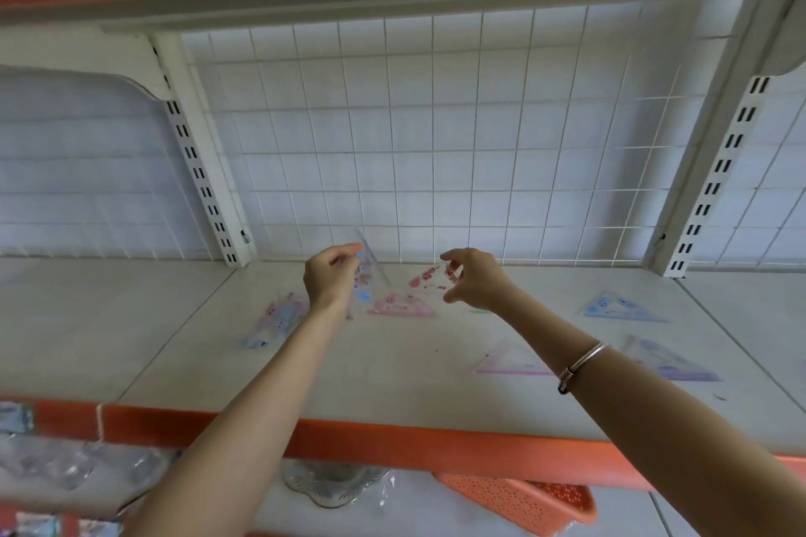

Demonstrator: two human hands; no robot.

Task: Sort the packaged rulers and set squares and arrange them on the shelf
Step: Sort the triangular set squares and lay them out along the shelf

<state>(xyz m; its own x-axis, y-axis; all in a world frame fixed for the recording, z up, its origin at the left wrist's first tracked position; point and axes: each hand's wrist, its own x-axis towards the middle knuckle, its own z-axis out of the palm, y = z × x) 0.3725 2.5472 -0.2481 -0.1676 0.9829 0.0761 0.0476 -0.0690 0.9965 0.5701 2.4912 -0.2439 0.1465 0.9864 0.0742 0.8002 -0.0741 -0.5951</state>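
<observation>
A white wire grid backs the pale shelf (pixel 392 362) in front of me. My left hand (pixel 329 281) pinches a clear packaged set square (pixel 370 275), held upright, its long edge running up and away. My right hand (pixel 473 277) grips a red-printed packet (pixel 429 277) by its right end. Between my hands, a pink set square (pixel 403 305) lies flat, long edge toward me. More packets lie to either side.

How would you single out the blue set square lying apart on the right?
Start at the white shelf board under the wire grid. Near its right back corner lies a flat blue transparent triangular set square, alone. The two nearest triangles, closer to the front edge, are purple.
</observation>
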